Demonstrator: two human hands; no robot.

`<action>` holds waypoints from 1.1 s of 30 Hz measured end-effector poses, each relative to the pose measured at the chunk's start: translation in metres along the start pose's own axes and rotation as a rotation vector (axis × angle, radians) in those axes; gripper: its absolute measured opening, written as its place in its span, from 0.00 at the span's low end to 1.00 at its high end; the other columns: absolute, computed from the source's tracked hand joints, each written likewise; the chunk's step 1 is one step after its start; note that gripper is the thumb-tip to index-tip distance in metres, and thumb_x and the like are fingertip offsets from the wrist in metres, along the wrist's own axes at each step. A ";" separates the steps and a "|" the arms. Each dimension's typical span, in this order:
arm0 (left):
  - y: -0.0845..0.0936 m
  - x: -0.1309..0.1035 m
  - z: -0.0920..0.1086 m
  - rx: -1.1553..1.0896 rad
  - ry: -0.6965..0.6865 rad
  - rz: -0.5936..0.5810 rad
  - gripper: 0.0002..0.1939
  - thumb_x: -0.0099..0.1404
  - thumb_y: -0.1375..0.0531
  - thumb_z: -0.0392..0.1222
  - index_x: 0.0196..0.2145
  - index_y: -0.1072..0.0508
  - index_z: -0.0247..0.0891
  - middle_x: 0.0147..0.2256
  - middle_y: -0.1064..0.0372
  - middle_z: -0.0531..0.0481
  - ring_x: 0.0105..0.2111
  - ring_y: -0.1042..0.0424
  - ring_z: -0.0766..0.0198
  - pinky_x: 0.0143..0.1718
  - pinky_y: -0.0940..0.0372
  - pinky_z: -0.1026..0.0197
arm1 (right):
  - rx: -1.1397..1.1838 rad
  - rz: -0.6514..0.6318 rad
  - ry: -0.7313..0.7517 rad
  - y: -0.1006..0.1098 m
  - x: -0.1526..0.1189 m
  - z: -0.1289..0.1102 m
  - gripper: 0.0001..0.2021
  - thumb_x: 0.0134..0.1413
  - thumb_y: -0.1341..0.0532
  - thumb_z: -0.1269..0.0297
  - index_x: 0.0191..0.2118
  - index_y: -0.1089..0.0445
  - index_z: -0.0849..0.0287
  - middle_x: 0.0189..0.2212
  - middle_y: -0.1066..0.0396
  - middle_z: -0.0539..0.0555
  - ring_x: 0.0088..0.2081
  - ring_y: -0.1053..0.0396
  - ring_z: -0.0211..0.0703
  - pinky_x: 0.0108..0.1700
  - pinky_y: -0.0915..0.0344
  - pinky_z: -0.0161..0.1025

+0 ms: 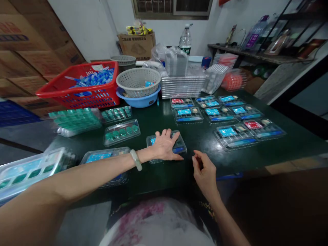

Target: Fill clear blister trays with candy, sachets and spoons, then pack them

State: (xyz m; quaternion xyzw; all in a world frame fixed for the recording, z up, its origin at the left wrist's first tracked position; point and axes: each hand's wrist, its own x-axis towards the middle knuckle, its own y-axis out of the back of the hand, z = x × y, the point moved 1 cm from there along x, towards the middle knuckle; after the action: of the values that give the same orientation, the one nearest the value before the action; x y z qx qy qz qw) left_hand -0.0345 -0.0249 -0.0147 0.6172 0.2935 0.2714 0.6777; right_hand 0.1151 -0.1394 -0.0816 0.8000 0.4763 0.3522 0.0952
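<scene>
Dark green table (197,138), smooth, with a patch of glare: little grip, so sideways push could send light trays skating. Tall pile of nested clear plastic trays (181,87) at the back looks prone to slide if the table is jolted. The left forearm crosses a wide clear blister pack (85,157) near the front edge; a low elbow or wrist might catch its rim.

Main trouble spot: clear plastic compartment tray (182,142), on the table in front of the wearer, beneath the left hand (164,146). That hand is spread wide, palm down over it, not closed around anything. Too much weight could buckle the thin walls or shift the contents. Right hand (204,167) beside it, half-curled, thumb near forefinger; can't tell if anything small is pinched.

Surfaces, by size: red basket (107,95), rigid, slotted walls; grey perforated colander (138,84) nested in a glossy, round blue basin (140,101). Then 8 shallow trays (235,136) at right, transparent, ribbed, rounded corners. Smallest: pale green bangle (135,160), polished, stone-like, on the left wrist.
</scene>
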 end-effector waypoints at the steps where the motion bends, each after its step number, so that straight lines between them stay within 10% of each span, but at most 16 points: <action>1: -0.004 0.000 0.000 0.012 -0.009 0.001 0.55 0.44 0.49 0.74 0.62 0.53 0.35 0.56 0.52 0.27 0.53 0.50 0.35 0.46 0.53 0.38 | -0.007 -0.004 0.010 0.000 0.000 0.000 0.11 0.56 0.47 0.67 0.44 0.35 0.60 0.32 0.32 0.55 0.32 0.32 0.41 0.35 0.34 0.39; 11: -0.009 0.007 -0.011 -0.028 -0.126 0.006 0.51 0.45 0.43 0.66 0.61 0.52 0.39 0.54 0.49 0.31 0.50 0.45 0.40 0.45 0.49 0.43 | -0.061 0.005 0.079 -0.005 -0.004 0.007 0.10 0.56 0.46 0.68 0.44 0.34 0.60 0.34 0.31 0.56 0.35 0.32 0.42 0.37 0.34 0.40; 16: 0.048 -0.001 -0.031 -0.070 -0.196 0.012 0.50 0.42 0.38 0.58 0.61 0.50 0.40 0.49 0.44 0.38 0.46 0.42 0.47 0.45 0.47 0.47 | -0.126 0.008 0.104 0.001 -0.005 0.014 0.10 0.55 0.45 0.65 0.42 0.32 0.61 0.34 0.29 0.56 0.32 0.31 0.43 0.36 0.35 0.39; 21: 0.105 -0.079 -0.069 -0.061 -0.185 -0.013 0.49 0.43 0.38 0.54 0.61 0.51 0.41 0.51 0.46 0.39 0.47 0.43 0.48 0.48 0.49 0.48 | -0.190 0.007 0.074 0.008 -0.008 0.016 0.12 0.55 0.44 0.62 0.43 0.31 0.61 0.34 0.28 0.57 0.31 0.31 0.43 0.35 0.35 0.39; 27: 0.073 -0.174 -0.095 -0.012 -0.022 -0.144 0.50 0.40 0.36 0.47 0.60 0.49 0.41 0.52 0.47 0.37 0.49 0.43 0.44 0.48 0.49 0.44 | -0.181 -0.106 0.201 -0.010 0.011 -0.006 0.12 0.56 0.46 0.61 0.42 0.32 0.60 0.34 0.29 0.55 0.30 0.31 0.39 0.32 0.36 0.34; 33: 0.055 -0.185 -0.102 -0.053 0.037 -0.194 0.57 0.40 0.36 0.60 0.62 0.57 0.45 0.61 0.60 0.32 0.58 0.58 0.33 0.51 0.59 0.30 | -0.242 -0.368 0.573 -0.098 0.065 -0.083 0.15 0.58 0.49 0.67 0.50 0.36 0.58 0.45 0.34 0.56 0.44 0.36 0.43 0.41 0.38 0.38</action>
State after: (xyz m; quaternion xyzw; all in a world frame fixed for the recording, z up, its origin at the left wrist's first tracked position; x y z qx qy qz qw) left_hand -0.2354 -0.0861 0.0446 0.5626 0.3573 0.2236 0.7112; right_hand 0.0120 -0.0491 -0.0376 0.5525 0.5748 0.5928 0.1135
